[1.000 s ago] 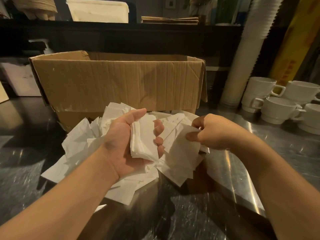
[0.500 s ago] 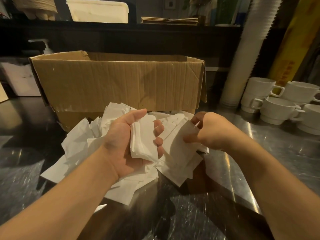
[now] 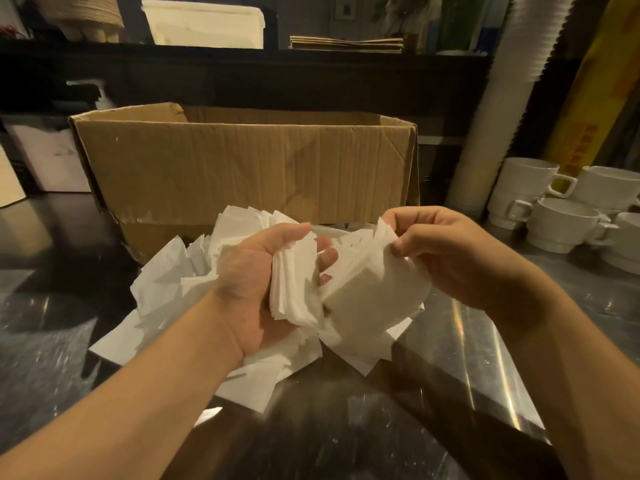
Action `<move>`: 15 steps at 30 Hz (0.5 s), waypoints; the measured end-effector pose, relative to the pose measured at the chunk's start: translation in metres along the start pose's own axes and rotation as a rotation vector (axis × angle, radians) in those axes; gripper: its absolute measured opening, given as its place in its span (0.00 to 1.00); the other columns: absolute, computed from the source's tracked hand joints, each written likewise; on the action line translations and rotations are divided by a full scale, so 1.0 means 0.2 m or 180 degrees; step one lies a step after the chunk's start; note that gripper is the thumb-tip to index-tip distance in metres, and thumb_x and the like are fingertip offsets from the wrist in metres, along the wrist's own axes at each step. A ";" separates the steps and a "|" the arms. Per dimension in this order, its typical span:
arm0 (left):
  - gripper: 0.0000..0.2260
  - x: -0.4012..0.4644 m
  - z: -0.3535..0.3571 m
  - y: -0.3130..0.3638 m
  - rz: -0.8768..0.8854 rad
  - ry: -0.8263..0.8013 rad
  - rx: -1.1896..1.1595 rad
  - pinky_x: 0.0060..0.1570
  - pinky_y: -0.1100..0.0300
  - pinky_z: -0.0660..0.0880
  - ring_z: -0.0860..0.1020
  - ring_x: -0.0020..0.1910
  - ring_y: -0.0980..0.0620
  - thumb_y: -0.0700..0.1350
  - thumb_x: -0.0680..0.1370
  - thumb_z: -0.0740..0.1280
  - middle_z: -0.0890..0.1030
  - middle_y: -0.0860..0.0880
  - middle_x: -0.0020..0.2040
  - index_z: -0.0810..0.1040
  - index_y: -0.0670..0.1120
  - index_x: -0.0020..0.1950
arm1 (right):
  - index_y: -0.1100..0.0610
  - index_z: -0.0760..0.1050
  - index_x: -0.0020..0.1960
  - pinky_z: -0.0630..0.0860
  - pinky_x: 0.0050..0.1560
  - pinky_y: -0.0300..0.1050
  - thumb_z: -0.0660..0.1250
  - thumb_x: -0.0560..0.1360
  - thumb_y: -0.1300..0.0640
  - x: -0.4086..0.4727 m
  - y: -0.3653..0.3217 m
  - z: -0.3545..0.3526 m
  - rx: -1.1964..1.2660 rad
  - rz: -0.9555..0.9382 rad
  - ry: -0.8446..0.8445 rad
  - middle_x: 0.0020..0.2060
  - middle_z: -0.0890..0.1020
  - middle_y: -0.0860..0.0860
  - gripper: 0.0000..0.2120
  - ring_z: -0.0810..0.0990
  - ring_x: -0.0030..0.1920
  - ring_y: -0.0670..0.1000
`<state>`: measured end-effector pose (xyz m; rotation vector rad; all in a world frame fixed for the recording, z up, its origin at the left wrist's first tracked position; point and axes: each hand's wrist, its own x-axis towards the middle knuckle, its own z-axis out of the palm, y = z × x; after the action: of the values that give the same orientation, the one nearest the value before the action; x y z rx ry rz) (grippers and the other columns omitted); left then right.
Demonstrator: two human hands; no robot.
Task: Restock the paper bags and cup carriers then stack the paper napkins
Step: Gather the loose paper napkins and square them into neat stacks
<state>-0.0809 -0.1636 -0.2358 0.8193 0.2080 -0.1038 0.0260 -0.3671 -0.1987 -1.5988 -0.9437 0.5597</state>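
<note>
Napkins gripped by left hand; right hand pinches another.

white napkins, brown box, seemingly white cups

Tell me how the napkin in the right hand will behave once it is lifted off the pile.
Probably floppy: the napkin already bows where the right hand pinches its top edge. Likely very light, being a single thin sheet. The neat stack gripped by the left hand looks loose-leaved, so sheets may slip or fan out if that grip eases.
</note>
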 end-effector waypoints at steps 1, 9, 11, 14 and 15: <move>0.22 0.00 0.00 0.00 -0.0003 -0.0047 0.0008 0.63 0.50 0.73 0.78 0.44 0.47 0.48 0.72 0.72 0.80 0.43 0.54 0.79 0.41 0.64 | 0.54 0.80 0.37 0.82 0.48 0.45 0.68 0.68 0.57 -0.01 0.00 0.01 0.0214 -0.0110 -0.0215 0.40 0.82 0.53 0.03 0.82 0.44 0.51; 0.22 0.00 -0.01 -0.02 -0.0180 -0.0774 0.0617 0.70 0.39 0.72 0.78 0.64 0.38 0.50 0.77 0.69 0.78 0.38 0.68 0.81 0.44 0.70 | 0.52 0.84 0.46 0.83 0.51 0.49 0.72 0.77 0.55 0.05 0.07 0.14 -0.0206 -0.0506 0.0357 0.46 0.85 0.53 0.02 0.85 0.48 0.55; 0.20 -0.01 0.01 -0.03 -0.0160 -0.0732 0.0677 0.61 0.39 0.76 0.82 0.56 0.37 0.55 0.78 0.66 0.81 0.38 0.64 0.84 0.47 0.65 | 0.50 0.84 0.48 0.84 0.48 0.49 0.72 0.71 0.48 0.05 0.07 0.15 -0.0356 -0.0472 0.0494 0.47 0.85 0.50 0.09 0.84 0.49 0.53; 0.25 -0.01 0.01 -0.03 -0.0217 -0.1062 0.0690 0.64 0.36 0.71 0.77 0.61 0.35 0.64 0.82 0.59 0.77 0.38 0.67 0.78 0.54 0.73 | 0.48 0.83 0.50 0.81 0.40 0.42 0.72 0.70 0.48 0.05 0.07 0.18 -0.0501 -0.0493 0.0630 0.46 0.85 0.44 0.10 0.85 0.46 0.47; 0.26 -0.01 0.00 -0.03 -0.0261 -0.1114 0.0638 0.63 0.37 0.70 0.76 0.61 0.35 0.66 0.81 0.60 0.76 0.38 0.67 0.77 0.54 0.74 | 0.48 0.83 0.51 0.82 0.39 0.41 0.73 0.70 0.49 0.05 0.07 0.19 -0.0502 -0.0464 0.0689 0.45 0.84 0.43 0.10 0.85 0.46 0.46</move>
<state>-0.0838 -0.1680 -0.2400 0.9771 -0.1011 -0.3463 0.0059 -0.3367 -0.2207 -1.6761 -0.9492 0.2103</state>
